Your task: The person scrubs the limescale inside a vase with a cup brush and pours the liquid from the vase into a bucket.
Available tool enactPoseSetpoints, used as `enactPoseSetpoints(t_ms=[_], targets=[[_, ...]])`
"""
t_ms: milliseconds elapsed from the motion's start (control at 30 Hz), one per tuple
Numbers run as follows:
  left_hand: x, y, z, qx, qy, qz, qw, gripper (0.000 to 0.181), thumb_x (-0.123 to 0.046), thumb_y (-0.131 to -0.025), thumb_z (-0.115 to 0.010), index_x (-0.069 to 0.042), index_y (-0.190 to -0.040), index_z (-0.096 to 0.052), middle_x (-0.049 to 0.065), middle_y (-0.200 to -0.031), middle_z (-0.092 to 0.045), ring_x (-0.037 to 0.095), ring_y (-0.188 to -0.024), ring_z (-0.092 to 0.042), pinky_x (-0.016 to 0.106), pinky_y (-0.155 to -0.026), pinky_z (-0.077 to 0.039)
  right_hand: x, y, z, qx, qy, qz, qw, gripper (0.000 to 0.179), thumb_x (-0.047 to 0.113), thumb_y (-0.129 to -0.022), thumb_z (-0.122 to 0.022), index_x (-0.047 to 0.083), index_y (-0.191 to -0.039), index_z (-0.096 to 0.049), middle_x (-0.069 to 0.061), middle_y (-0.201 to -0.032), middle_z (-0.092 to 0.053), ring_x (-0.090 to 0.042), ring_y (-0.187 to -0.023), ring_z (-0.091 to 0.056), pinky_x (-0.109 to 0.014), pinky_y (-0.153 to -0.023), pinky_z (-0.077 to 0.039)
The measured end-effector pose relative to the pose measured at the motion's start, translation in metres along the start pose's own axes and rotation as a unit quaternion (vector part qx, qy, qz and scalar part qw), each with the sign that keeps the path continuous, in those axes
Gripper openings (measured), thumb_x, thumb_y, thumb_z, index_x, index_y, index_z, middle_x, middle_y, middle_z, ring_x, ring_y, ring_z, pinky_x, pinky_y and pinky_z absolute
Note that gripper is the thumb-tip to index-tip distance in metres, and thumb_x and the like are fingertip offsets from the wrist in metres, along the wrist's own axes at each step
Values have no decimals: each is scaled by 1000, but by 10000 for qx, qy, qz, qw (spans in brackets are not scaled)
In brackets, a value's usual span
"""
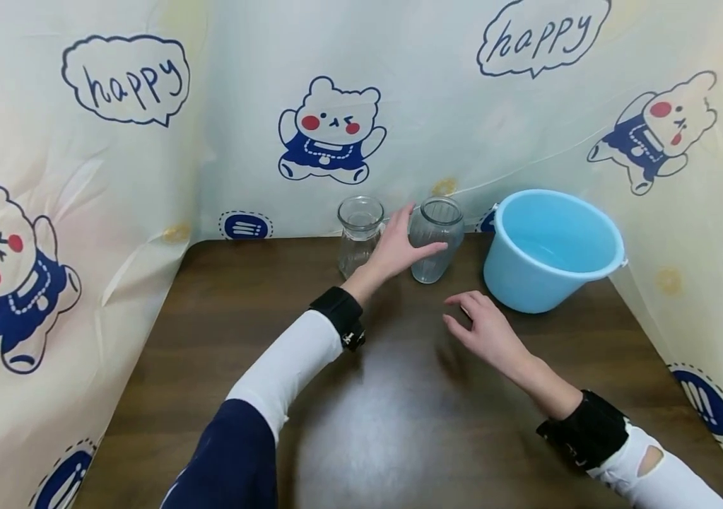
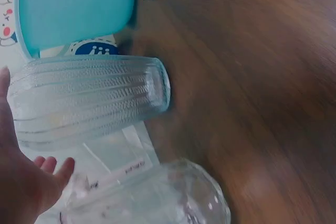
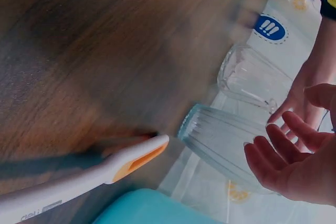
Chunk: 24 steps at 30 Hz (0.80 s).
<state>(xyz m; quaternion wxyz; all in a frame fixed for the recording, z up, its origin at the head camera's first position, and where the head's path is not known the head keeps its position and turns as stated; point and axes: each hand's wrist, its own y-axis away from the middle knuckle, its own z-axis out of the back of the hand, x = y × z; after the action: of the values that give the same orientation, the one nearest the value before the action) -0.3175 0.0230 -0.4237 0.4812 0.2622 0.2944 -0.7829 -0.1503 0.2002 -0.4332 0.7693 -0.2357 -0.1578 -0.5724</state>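
Note:
A bluish ribbed glass vase stands upright at the back of the table. My left hand is beside it, thumb and fingers spread apart, between it and a clear glass vase on the left. In the left wrist view, the ribbed vase lies just beyond the fingers. My right hand hovers in front of the ribbed vase with its fingers loosely bent and nothing in them. A slim white-and-orange object marked "deli" shows in the right wrist view; in the head view it is hidden.
A light blue bucket stands at the back right, beside the ribbed vase. The brown wooden table is bounded at the back and sides by a pale printed cloth with bear drawings.

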Motion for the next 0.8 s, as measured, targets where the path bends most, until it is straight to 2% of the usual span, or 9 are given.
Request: enactPoseSetpoints(t_ms=[133, 267, 400, 600, 800], targets=[[-3, -11, -17, 93, 354, 321, 9988, 123, -79, -64, -65, -18, -157, -12, 6, -160, -21, 21, -141, -26, 47, -111, -35, -2, 5, -1, 82, 214, -34, 9997, 34, 28, -91, -65, 6, -117, -65, -15, -116, -62, -26, -103, -55, -48, -89, -52], [-4, -16, -27, -10, 735, 463, 9962, 121, -75, -63, -70, -19, -155, -16, 7, -156, -27, 19, -137, -31, 47, -109, -37, -6, 8, 1, -3, 723, 161, 9973, 31, 27, -89, -68, 7, -113, -67, -13, -113, -62, -26, -101, -56, -46, -84, -54], [-2, -19, -30, -119, 1036, 421, 9937, 117, -71, -63, -73, -22, -153, -18, 5, -155, -29, 18, -136, -33, 48, -108, -38, -9, 8, 3, -127, 962, 323, 9948, 28, 25, -87, -70, 7, -109, -67, -11, -111, -62, -24, -99, -57, -45, -83, -55], [3, -23, -33, -48, 1061, 154, 9942, 120, -71, -61, -74, -31, -155, -11, 0, -158, -24, 16, -139, -29, 49, -109, -36, -12, 11, 5, 15, 904, 306, 9954, 29, 25, -87, -70, 7, -109, -68, -10, -110, -62, -22, -96, -59, -44, -81, -57], [7, -19, -39, -237, 1092, 233, 9935, 111, -67, -66, -74, -25, -154, -20, 2, -153, -33, 17, -135, -34, 50, -107, -39, -12, 14, 4, 151, 946, 348, 9948, 26, 25, -87, -70, 9, -107, -69, -9, -109, -62, -20, -94, -59, -42, -81, -57]])
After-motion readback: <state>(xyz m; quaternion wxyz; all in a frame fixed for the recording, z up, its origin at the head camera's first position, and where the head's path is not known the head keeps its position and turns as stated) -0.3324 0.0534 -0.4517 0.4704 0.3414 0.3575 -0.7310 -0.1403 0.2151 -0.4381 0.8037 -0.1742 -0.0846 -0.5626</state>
